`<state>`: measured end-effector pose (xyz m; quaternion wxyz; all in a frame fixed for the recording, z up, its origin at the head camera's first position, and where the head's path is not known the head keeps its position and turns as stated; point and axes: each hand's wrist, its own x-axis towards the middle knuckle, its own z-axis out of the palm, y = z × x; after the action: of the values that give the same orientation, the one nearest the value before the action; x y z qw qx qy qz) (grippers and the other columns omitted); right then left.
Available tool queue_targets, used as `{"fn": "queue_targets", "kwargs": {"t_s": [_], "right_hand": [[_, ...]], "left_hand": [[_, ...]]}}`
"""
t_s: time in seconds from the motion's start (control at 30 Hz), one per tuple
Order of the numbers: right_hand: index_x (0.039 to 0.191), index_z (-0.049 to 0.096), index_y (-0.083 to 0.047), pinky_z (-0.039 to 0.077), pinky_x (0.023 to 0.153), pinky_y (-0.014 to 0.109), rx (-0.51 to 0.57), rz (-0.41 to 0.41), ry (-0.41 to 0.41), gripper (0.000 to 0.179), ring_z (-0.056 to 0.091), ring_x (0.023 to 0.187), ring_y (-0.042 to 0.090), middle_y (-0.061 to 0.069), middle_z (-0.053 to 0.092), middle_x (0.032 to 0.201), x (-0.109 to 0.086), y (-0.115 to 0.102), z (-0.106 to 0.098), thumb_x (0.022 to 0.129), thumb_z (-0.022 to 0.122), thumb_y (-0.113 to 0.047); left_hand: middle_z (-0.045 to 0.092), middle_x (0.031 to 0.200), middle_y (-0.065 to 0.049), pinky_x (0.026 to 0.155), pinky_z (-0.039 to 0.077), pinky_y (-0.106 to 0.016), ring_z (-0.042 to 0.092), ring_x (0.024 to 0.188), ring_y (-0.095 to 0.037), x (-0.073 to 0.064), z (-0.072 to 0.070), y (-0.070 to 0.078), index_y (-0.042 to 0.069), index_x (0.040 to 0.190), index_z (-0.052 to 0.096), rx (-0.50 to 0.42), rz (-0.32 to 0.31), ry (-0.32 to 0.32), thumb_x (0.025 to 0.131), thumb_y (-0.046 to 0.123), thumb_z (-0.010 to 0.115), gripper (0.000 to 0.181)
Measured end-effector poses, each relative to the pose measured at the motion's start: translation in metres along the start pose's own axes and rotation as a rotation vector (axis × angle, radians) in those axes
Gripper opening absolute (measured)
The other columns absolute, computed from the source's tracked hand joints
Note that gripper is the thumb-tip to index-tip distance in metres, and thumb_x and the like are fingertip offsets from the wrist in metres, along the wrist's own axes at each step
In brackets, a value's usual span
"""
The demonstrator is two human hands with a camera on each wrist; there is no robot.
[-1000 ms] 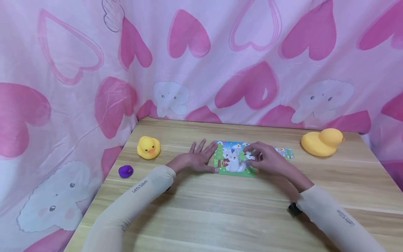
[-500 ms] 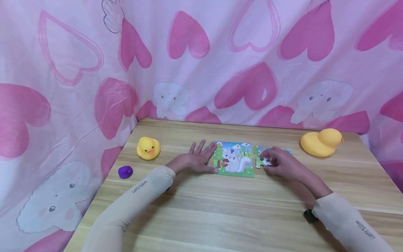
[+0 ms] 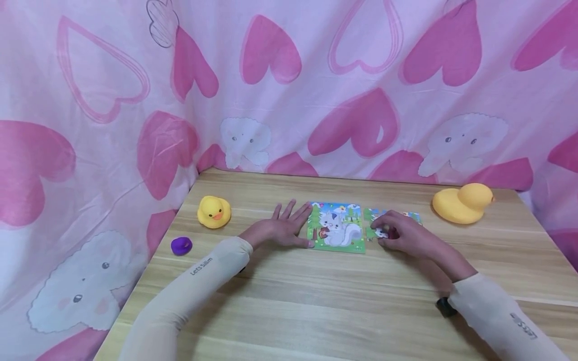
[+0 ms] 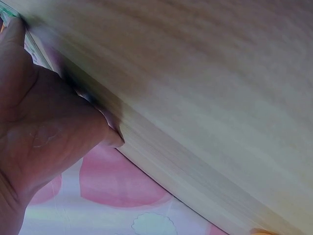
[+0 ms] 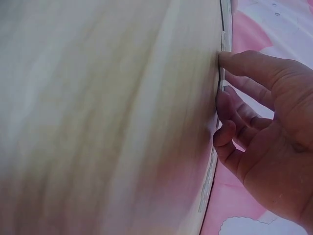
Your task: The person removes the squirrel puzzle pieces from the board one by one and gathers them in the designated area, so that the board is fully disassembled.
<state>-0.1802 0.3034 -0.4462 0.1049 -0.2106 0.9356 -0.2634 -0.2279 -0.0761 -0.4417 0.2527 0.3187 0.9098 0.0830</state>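
A square picture card [image 3: 339, 231] with a grey squirrel lies flat on the table. My left hand [image 3: 286, 231] rests at its left side, fingers spread, with fingertips and thumb at the card's edge. Just right of the card lie several joined jigsaw pieces [image 3: 414, 217], partly hidden under my right hand [image 3: 404, 233]. Thumb and curled fingers of that hand pinch a jigsaw piece [image 3: 381, 233] showing a white animal face, at the left part of the group. In the right wrist view, the right hand [image 5: 274, 142] has its fingertips down at the pieces' thin edge.
A small yellow rubber duck [image 3: 214, 211] and a little purple toy [image 3: 181, 245] stand at the left of the wooden table [image 3: 307, 311]. Toward the back right sits a bigger yellow duck [image 3: 461, 204]. A pink heart-patterned curtain [image 3: 289, 120] hangs behind the table.
My right hand has moved right, from over the squirrel card to the jigsaw pieces beside it, carrying a piece there. It then stays nearly still. The left hand has not moved.
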Motion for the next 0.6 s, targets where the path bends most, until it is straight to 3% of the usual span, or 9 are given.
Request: {"fn": "queue_targets", "kwargs": {"t_s": [0.27,0.4,0.6], "right_hand": [[0.13,0.07,-0.013,0.053,0.076,0.023,0.042,-0.015,0.035,0.039,0.058,0.093,0.02,0.006,0.064,0.117,0.007,-0.007,0.001,0.094,0.082,-0.017],[0.131,0.07,-0.01,0.052,0.075,0.024,0.055,-0.045,0.065,0.038,0.059,0.093,0.02,0.008,0.065,0.118,0.014,-0.02,0.008,0.095,0.08,-0.017],[0.135,0.068,-0.008,0.054,0.081,0.031,0.082,-0.087,0.092,0.04,0.06,0.098,0.022,0.01,0.065,0.123,0.029,-0.042,0.019,0.096,0.078,-0.016]], "left_hand": [[-0.023,0.178,0.005,0.128,-0.02,-0.066,-0.028,0.163,-0.034,0.006,0.002,-0.005,0.025,0.169,-0.017,-0.028,-0.02,-0.019,0.096,0.078,0.052,0.113],[-0.024,0.177,0.009,0.128,-0.021,-0.064,-0.03,0.162,-0.032,0.009,0.006,-0.009,0.029,0.169,-0.018,-0.02,-0.024,-0.017,0.093,0.084,0.05,0.116],[-0.024,0.178,0.005,0.128,-0.021,-0.064,-0.03,0.162,-0.034,0.005,0.003,-0.005,0.025,0.169,-0.018,-0.039,-0.017,-0.023,0.096,0.078,0.052,0.115]]}}
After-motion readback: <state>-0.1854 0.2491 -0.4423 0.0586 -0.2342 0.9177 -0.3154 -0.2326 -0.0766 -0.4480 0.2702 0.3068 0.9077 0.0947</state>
